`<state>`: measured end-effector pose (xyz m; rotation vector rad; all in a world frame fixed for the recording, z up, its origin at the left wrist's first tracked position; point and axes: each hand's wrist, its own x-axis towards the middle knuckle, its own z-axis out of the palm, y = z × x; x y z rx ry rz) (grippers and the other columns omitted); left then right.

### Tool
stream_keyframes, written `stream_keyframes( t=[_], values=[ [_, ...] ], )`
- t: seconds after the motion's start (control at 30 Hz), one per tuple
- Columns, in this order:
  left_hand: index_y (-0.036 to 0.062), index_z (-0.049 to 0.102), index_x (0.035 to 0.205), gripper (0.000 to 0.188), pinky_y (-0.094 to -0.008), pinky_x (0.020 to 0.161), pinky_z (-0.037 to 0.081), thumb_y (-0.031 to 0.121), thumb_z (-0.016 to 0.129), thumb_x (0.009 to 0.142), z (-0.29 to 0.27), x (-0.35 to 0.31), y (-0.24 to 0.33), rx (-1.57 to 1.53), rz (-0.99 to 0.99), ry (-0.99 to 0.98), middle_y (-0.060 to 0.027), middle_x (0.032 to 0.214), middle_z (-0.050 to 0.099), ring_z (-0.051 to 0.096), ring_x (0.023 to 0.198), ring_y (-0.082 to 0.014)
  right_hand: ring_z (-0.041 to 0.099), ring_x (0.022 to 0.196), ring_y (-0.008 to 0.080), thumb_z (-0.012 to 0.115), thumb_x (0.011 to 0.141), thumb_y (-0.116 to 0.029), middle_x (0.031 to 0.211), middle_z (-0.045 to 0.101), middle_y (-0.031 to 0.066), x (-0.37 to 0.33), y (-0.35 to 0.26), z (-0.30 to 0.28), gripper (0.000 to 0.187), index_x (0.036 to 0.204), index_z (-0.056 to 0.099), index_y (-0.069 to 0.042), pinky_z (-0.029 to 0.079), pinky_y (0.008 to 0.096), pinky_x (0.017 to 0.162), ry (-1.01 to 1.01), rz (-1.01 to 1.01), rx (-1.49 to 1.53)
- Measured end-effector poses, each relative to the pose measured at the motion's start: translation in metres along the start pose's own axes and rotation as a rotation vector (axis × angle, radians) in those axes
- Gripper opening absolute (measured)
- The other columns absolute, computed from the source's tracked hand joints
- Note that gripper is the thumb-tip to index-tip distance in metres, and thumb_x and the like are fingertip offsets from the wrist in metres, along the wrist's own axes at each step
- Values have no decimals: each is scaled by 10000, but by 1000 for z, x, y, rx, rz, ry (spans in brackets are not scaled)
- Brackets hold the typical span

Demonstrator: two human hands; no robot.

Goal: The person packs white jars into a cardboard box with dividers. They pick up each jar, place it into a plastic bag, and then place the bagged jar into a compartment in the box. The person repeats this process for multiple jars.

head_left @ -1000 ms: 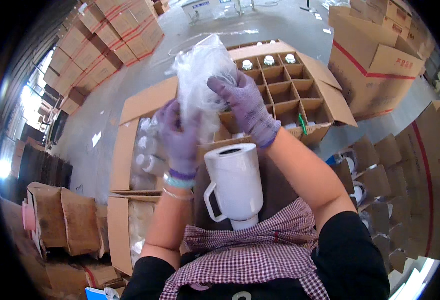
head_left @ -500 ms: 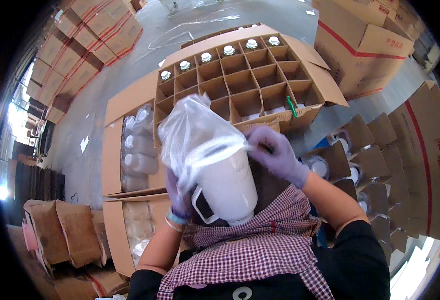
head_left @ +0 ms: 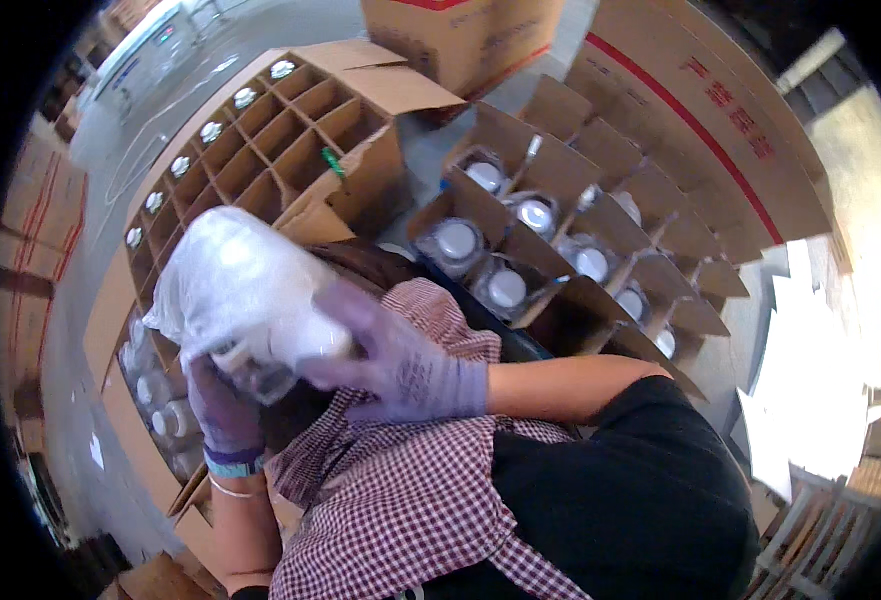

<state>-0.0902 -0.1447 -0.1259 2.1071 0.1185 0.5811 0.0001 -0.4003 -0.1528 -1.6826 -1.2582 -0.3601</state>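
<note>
A white jug [head_left: 261,290], its handle visible half a second ago, is wrapped in a clear plastic bag [head_left: 176,295] in front of my chest. It lies tilted, one end toward the upper left. My left hand [head_left: 223,408], in a purple glove, grips it from below on the left. On its right side my right hand [head_left: 406,362], gloved alike, has thumb and fingers closed around the lower end. Creased film and glare hide the jug's details. Just beyond it stands a divided carton [head_left: 306,225] with a row of white-capped bottles [head_left: 211,132] along its far side.
At the right, a second divided carton [head_left: 551,175] holds several bagged items with round white tops [head_left: 458,240]. Its tall flap [head_left: 681,130] bears a red stripe. A green pen [head_left: 334,163] is stuck on the first carton's edge. Pale plastic bottles [head_left: 173,418] lie at the left.
My view and body have turned right, toward the carton of bagged items. The bag now covers more of the jug. My right hand has moved from the bag's edge onto the jug's lower end.
</note>
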Motion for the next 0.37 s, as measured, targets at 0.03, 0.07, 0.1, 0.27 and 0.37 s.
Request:
stream_keyframes(
  t=[0.03,0.07,0.1,0.27,0.37],
  values=[
    [-6,569,1320,386,-389,920,537,173,615,981,14,10,8,-307,-179,22,-160,1218,642,645,1098,-254,471,1313,443,896,683,-242,1446,416,234,-4,0,-10,819,1417,536,-200,427,525,1090,90,-3,-149],
    [-2,581,1305,385,-386,905,539,159,644,961,34,23,18,-409,-178,-13,-161,1198,650,650,1092,-253,476,1306,437,901,669,-222,1433,423,230,-5,10,-15,820,1405,540,-192,433,511,1087,164,78,-167],
    [5,597,1285,386,-387,889,538,163,670,941,51,14,43,-350,-172,-172,-165,1181,658,656,1084,-257,481,1300,430,905,655,-202,1419,430,226,-25,7,-30,821,1393,545,-185,439,497,1083,230,156,-185],
    [51,675,1202,383,-423,864,531,249,740,881,122,6,152,-76,542,-1019,-175,1142,688,678,1008,-298,575,1147,317,978,592,-290,1198,558,145,-56,-16,-129,838,1265,537,-60,480,442,998,431,320,-220],
    [64,682,1218,404,-440,892,526,260,754,873,142,-1,162,-310,690,-1195,-175,1152,695,679,983,-313,558,1213,289,978,630,-352,1329,543,173,-84,-80,-181,856,1301,532,-64,457,425,1048,385,683,-160]
  ],
)
